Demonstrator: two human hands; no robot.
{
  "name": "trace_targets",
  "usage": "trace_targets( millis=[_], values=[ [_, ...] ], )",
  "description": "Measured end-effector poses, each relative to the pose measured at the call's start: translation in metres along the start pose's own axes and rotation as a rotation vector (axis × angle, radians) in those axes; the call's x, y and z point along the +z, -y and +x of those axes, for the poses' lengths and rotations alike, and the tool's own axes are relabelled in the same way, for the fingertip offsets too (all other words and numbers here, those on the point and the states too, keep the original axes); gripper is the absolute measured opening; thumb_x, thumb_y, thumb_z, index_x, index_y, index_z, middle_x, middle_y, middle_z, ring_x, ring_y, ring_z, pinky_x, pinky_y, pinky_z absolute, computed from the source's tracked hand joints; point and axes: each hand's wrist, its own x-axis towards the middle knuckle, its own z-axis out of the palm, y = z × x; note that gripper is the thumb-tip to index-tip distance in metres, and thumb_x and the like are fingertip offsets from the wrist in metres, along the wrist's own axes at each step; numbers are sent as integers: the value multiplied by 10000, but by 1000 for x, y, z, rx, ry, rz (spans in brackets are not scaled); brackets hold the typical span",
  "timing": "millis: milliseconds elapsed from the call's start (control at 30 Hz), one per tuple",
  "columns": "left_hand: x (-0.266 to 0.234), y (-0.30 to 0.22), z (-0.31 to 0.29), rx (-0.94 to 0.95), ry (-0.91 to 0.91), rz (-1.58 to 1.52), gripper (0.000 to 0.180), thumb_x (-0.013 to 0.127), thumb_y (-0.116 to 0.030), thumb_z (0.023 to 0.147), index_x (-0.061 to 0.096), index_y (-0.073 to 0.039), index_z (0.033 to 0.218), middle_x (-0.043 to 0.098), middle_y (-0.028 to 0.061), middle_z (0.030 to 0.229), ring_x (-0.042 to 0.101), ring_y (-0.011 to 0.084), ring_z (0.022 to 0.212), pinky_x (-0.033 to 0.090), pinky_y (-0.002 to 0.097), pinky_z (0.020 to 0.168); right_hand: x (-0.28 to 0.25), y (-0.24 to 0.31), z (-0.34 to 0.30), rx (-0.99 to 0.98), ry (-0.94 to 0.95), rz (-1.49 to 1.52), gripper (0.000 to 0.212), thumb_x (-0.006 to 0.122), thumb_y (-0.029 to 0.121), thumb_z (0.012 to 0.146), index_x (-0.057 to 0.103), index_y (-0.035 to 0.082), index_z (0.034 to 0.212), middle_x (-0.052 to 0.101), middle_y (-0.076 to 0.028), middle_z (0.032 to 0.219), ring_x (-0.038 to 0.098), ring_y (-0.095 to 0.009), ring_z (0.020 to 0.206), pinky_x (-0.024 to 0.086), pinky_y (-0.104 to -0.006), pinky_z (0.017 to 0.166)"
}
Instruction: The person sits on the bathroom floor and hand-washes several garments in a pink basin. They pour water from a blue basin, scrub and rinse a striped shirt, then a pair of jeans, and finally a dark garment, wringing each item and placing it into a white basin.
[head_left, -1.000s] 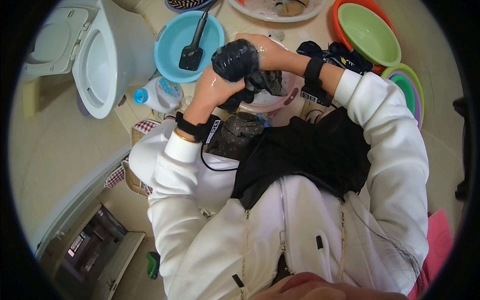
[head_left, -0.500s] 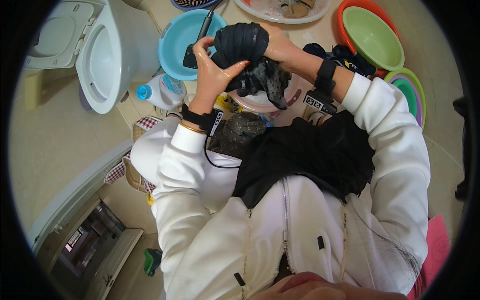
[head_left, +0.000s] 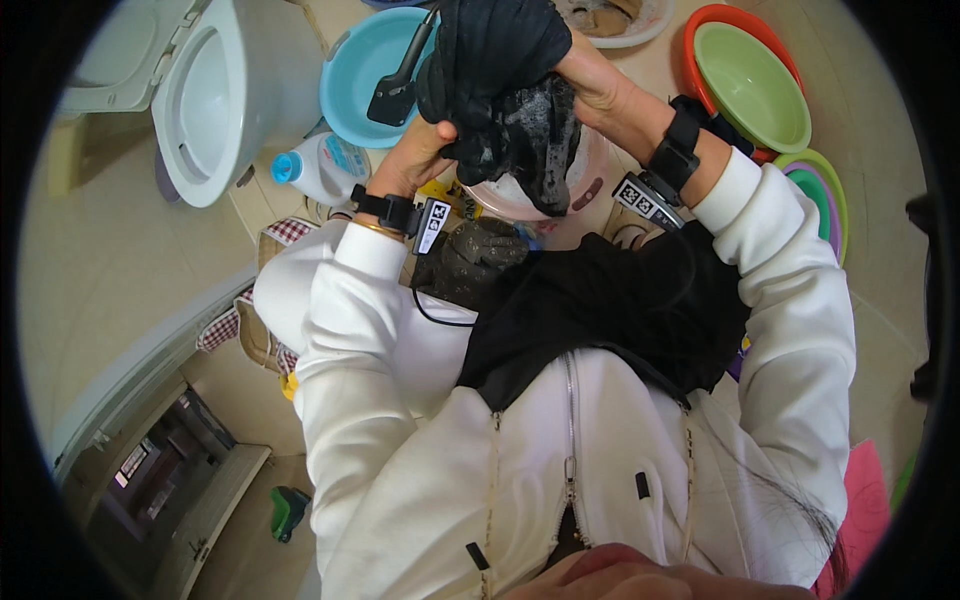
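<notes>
A bunched, wet black cloth garment (head_left: 495, 75) hangs in front of me with white suds on its lower folds. My left hand (head_left: 418, 152) grips its left side, thumb visible and the other fingers hidden behind the cloth. On the right side my right hand (head_left: 598, 85) is closed on the same garment, most of its fingers covered. Under the dangling end stands a pink basin (head_left: 598, 168) with suds in it. A dark, speckled wet cloth (head_left: 470, 255) lies nearer to me, below the pink basin.
A blue basin (head_left: 342, 100) stands at the left, with a black long-handled tool (head_left: 392, 100) over it. Near it are a detergent bottle (head_left: 320, 172) and a toilet (head_left: 205, 110). Red (head_left: 690, 50) and green basins (head_left: 750, 85) are stacked at the right. A white basin (head_left: 655, 25) holds sudsy water.
Both hands have moved up and away from me with the black garment. It has loosened from a tight roll into looser hanging folds.
</notes>
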Motion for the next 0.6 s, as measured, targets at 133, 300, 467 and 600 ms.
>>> trace_targets(
  millis=[133,300,467,600],
  values=[
    [7,1,4,-28,-42,-21,851,823,-209,735,344,-43,1419,466,102,1384,493,235,1237,437,368,1027,10,-1,3,27,155,170,317,648,125,892,595,22,1187,643,-79,1119,623,-179,996,529,-309,838],
    [28,7,12,61,-224,-43,599,711,-45,807,456,-40,1348,544,87,1299,541,195,1169,469,331,973,6,7,8,-38,-1,19,344,704,196,802,608,63,1105,651,-50,1010,620,-164,853,508,-289,749],
    [37,7,19,173,-330,-90,359,666,-24,821,603,-25,1175,657,80,1104,637,173,978,521,309,861,-7,4,16,-53,-4,-255,372,625,99,900,548,15,1254,613,-66,1207,616,-164,1042,517,-296,889],
    [33,1,16,229,-255,-22,337,663,-29,827,610,-12,1159,664,88,1089,644,177,969,527,308,850,-32,16,4,58,213,-409,421,625,72,888,526,3,1291,562,-72,1288,551,-167,1158,459,-299,972]
  ],
)
